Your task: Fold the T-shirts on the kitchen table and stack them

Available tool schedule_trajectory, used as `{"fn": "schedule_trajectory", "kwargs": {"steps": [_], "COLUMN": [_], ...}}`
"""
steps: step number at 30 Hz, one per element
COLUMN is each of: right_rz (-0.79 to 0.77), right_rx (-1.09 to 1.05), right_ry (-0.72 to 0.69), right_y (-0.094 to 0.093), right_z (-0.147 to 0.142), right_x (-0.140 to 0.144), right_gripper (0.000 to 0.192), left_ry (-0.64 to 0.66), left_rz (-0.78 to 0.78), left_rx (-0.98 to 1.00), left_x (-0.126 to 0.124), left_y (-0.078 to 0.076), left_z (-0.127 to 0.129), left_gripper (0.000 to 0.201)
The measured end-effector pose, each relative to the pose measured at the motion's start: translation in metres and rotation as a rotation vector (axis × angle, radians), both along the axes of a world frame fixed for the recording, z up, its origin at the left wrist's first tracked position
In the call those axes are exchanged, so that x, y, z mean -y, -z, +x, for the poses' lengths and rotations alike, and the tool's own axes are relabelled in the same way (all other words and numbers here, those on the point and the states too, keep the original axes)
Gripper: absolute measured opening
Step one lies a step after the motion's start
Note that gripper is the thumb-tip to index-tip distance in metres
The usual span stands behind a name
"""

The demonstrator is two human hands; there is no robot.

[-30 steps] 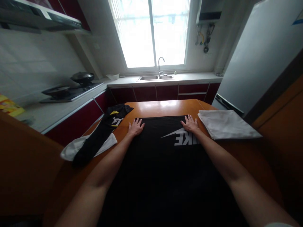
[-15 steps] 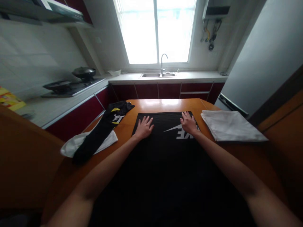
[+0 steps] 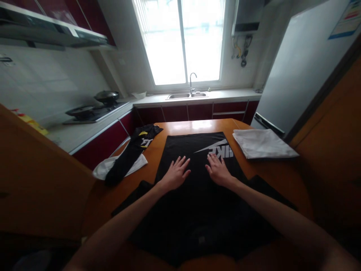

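Note:
A black T-shirt (image 3: 194,210) lies spread on the wooden table, its hem toward the window and its collar near me. White lettering and a swoosh (image 3: 221,149) show upside down near its far right corner. My left hand (image 3: 176,174) rests flat on the left part of the shirt, fingers spread. On the right, my right hand (image 3: 218,170) lies palm down on the cloth, its fingertips at the lower edge of the lettering. Neither hand grips anything. The sleeves stick out to both sides, partly behind my forearms.
On the table's left (image 3: 169,130) lie a black garment with yellow and white print (image 3: 126,158) and a white cloth (image 3: 104,168) under it. A folded whitish cloth (image 3: 262,143) lies at the right. Beyond are a sink (image 3: 180,96), a stove (image 3: 97,113) and a fridge (image 3: 293,71).
Both hands have slid back over the shirt toward me, from near its far hem. More lettering is uncovered. The view has tilted, so the sleeves and collar now show.

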State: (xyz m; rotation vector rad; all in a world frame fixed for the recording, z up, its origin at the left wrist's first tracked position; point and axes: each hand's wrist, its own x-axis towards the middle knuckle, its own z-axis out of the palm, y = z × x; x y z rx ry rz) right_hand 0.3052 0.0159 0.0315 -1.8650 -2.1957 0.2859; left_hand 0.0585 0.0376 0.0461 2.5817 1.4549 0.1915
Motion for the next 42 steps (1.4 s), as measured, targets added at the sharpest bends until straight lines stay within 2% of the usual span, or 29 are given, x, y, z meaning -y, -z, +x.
{"fn": "schedule_trajectory", "kwargs": {"steps": [3, 6, 9, 14, 17, 22, 29, 32, 37, 42], "right_rz": [-0.065, -0.146, -0.161, 0.031, 0.03, -0.003, 0.041, 0.029, 0.016, 0.053], "right_rx": [0.017, 0.043, 0.049, 0.037, 0.027, 0.019, 0.01, 0.021, 0.09, 0.136], "right_ry": [-0.056, -0.125, -0.143, -0.11, -0.128, -0.11, -0.089, -0.048, -0.063, -0.064], "right_y": [0.006, 0.014, 0.019, 0.019, 0.024, 0.026, 0.002, 0.012, 0.042, 0.053], "right_z": [-0.006, -0.005, -0.003, -0.004, -0.006, -0.008, -0.027, -0.038, -0.044, -0.039], "right_x": [0.052, 0.087, 0.106, 0.125, 0.134, 0.137, 0.113, 0.106, 0.109, 0.11], "right_gripper": [0.068, 0.072, 0.07, 0.065, 0.063, 0.062, 0.059, 0.06, 0.061, 0.061], "left_ry": [0.096, 0.17, 0.15, 0.11, 0.115, 0.113, 0.056, 0.036, -0.021, -0.008], "left_rz": [-0.052, -0.084, -0.062, 0.048, 0.04, 0.076, 0.058, 0.056, 0.021, -0.04], "left_rx": [-0.024, -0.04, -0.01, 0.074, 0.052, 0.069, 0.101, 0.102, 0.073, 0.046], "left_x": [0.051, 0.079, 0.09, 0.104, 0.114, 0.12, 0.117, 0.119, 0.12, 0.121], "left_y": [0.016, 0.03, 0.034, 0.029, 0.031, 0.03, 0.025, 0.025, 0.028, 0.033], "left_z": [-0.001, -0.002, -0.004, -0.004, -0.001, 0.001, -0.003, -0.004, -0.009, -0.011], "left_gripper": [0.057, 0.057, 0.053, 0.053, 0.055, 0.057, 0.056, 0.056, 0.059, 0.063]}}
